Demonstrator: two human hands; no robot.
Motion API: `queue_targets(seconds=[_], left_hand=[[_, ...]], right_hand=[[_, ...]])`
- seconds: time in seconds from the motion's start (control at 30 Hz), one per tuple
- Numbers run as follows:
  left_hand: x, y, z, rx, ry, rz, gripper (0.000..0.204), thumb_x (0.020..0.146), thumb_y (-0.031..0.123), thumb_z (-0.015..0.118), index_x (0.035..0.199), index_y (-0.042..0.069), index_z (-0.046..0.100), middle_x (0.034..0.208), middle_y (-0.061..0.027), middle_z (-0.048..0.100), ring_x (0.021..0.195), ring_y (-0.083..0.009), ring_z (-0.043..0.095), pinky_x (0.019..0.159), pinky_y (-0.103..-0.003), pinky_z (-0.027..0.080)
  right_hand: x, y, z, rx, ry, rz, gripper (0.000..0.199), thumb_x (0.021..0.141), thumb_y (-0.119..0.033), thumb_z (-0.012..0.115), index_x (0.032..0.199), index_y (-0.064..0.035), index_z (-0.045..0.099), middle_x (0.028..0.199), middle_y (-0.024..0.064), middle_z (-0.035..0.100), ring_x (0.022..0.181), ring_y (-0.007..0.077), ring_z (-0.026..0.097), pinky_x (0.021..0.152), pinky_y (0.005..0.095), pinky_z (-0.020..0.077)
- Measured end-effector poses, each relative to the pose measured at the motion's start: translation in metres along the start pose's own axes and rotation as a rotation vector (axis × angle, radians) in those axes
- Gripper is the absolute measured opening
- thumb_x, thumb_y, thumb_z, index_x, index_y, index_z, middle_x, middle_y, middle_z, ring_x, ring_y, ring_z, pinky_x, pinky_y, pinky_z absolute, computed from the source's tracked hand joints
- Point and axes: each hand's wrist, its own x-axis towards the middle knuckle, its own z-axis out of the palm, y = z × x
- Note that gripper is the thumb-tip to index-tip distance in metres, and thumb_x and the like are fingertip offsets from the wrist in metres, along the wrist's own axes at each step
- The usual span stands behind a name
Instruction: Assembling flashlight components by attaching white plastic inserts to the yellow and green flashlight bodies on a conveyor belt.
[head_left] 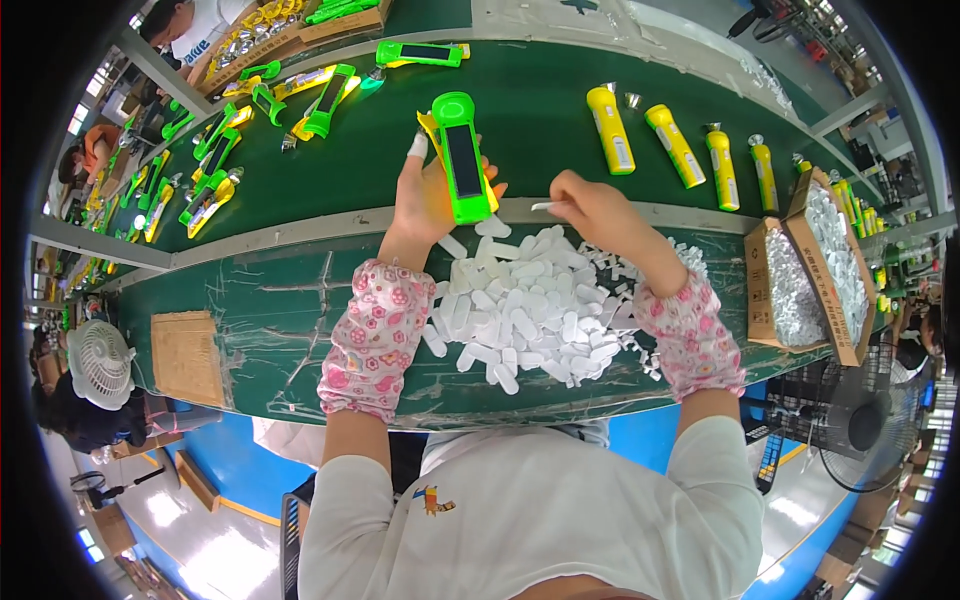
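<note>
My left hand [422, 203], with a white cover on one fingertip, holds a flashlight housing [461, 160] over the bench's far edge. Its shell is green with a long dark panel on top, and yellow shows along its sides. To the right of it, my right hand [607, 217] is closed in a pinch on a small white plastic strip [541, 206]. Just below both hands lies a heaped pile of white oval plastic pieces [530, 315]. Smaller white bits [690, 258] are scattered at the pile's right side, partly behind my right forearm.
Several yellow flashlights [611, 130] lie on the dark green belt [540, 90] at the right. Green and yellow housings [330, 100] lie at the left. Cartons of small white parts [795, 290] stand at the bench's right end, near a black fan [855, 420]. A cardboard piece [187, 357] lies left.
</note>
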Motion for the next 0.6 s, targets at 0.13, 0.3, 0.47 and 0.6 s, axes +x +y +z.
queue_targets(seconds=[0.13, 0.3, 0.47, 0.6], left_hand=[[0.008, -0.02, 0.007, 0.01, -0.044, 0.025, 0.054, 0.1, 0.049, 0.034, 0.128, 0.004, 0.047, 0.102, -0.0115, 0.057, 0.096, -0.0272, 0.057, 0.085, -0.048, 0.049], [0.015, -0.048, 0.022, 0.098, -0.047, 0.107, 0.045, 0.098, 0.045, 0.046, 0.121, 0.007, 0.05, 0.104, -0.0101, 0.062, 0.09, -0.0238, 0.065, 0.077, -0.04, 0.055], [0.008, -0.059, 0.043, 0.057, -0.153, 0.229, 0.045, 0.101, 0.043, 0.04, 0.13, 0.009, 0.042, 0.115, -0.0078, 0.058, 0.1, -0.022, 0.061, 0.085, -0.041, 0.053], [-0.001, -0.057, 0.053, -0.034, -0.222, 0.167, 0.049, 0.102, 0.044, 0.033, 0.137, 0.01, 0.037, 0.127, -0.007, 0.052, 0.117, -0.0226, 0.053, 0.099, -0.046, 0.044]], right_hand=[[0.001, -0.023, -0.025, 0.016, 0.495, -0.281, 0.028, 0.085, 0.001, 0.064, 0.111, -0.0093, 0.064, 0.08, 0.0079, 0.057, 0.067, 0.0216, 0.056, 0.059, 0.0298, 0.045], [0.007, -0.043, -0.012, 0.13, 0.574, -0.295, 0.034, 0.086, 0.001, 0.063, 0.119, -0.0052, 0.063, 0.087, 0.0092, 0.058, 0.07, 0.0168, 0.056, 0.059, 0.0261, 0.0437], [0.002, -0.035, -0.012, -0.008, 0.548, -0.239, 0.013, 0.082, 0.001, 0.068, 0.094, -0.0013, 0.065, 0.089, 0.0093, 0.064, 0.074, 0.0197, 0.062, 0.064, 0.0297, 0.0485], [0.005, -0.052, -0.037, -0.007, 0.571, -0.141, 0.019, 0.079, 0.001, 0.07, 0.097, -0.0036, 0.065, 0.085, 0.0025, 0.063, 0.07, 0.0108, 0.056, 0.062, 0.023, 0.0429]])
